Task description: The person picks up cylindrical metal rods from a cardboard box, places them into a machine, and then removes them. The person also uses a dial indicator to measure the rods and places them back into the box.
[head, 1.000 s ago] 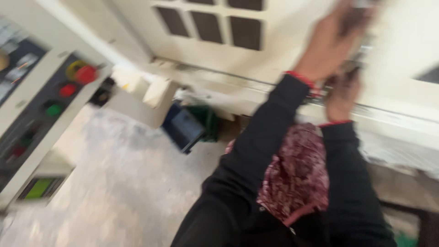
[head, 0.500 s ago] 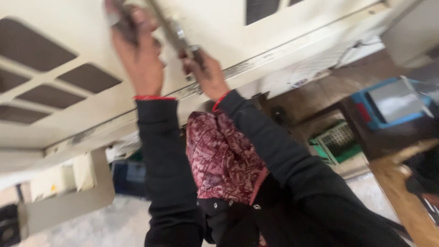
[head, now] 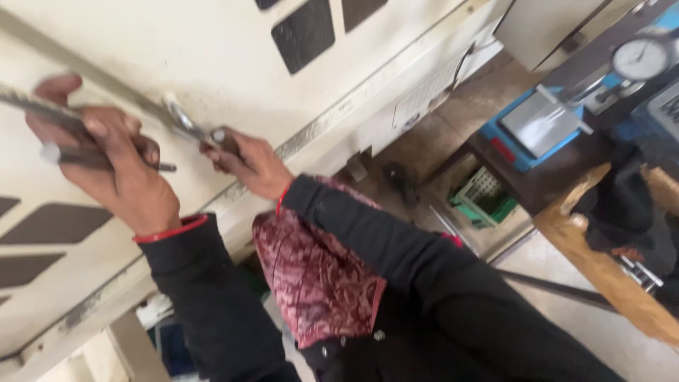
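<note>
Fingers of the left hand (head: 117, 173) are curled tight round a thin dark rod (head: 99, 157) with a pale round end, and the same fist seems to hold a blurred grey file-like bar (head: 32, 105) that runs off the left edge. Both lie against the cream machine panel (head: 177, 49), which has dark slots. Just to the right, a metal spanner (head: 180, 120) sits on the panel, its shiny head up and left. The right hand (head: 247, 163) is closed on the spanner's lower end, near the panel's worn seam. Both sleeves are black with red cuffs. Between the arms hangs a maroon patterned cloth (head: 315, 276). Further right, on the floor, stands a green crate (head: 484, 198), then a blue scale (head: 537, 127), a round dial gauge (head: 640, 58) and a wooden beam (head: 608, 272).
</note>
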